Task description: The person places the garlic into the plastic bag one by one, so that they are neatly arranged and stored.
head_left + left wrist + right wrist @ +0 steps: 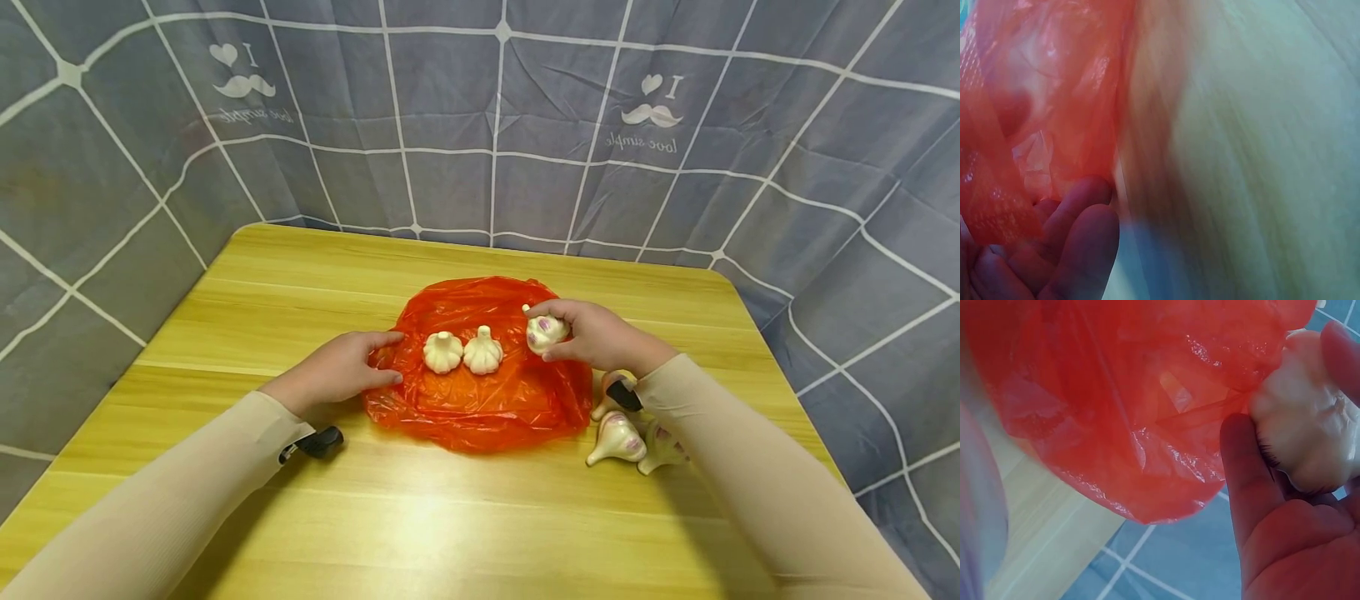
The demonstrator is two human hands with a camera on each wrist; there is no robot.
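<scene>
A red plastic bag [480, 408] lies spread on the table, with two white garlic bulbs [443, 352] [483, 350] side by side on it. Over the bag's right part, my right hand [600, 337] grips a purple-marked garlic bulb [546, 332] between thumb and fingers; the right wrist view shows this bulb [1307, 415] close beside the red film [1116, 412]. At the bag's left edge my left hand [337, 367] touches the plastic, thumb and fingers apart. In the left wrist view its fingers [1085, 244] lie against the red film [1072, 94].
Several more garlic bulbs [618, 437] lie on the wooden table [420, 517] right of the bag, partly under my right forearm. A grey curtain [450, 108] with white lines surrounds the table's back and sides. Black straps [321, 442] are on both wrists.
</scene>
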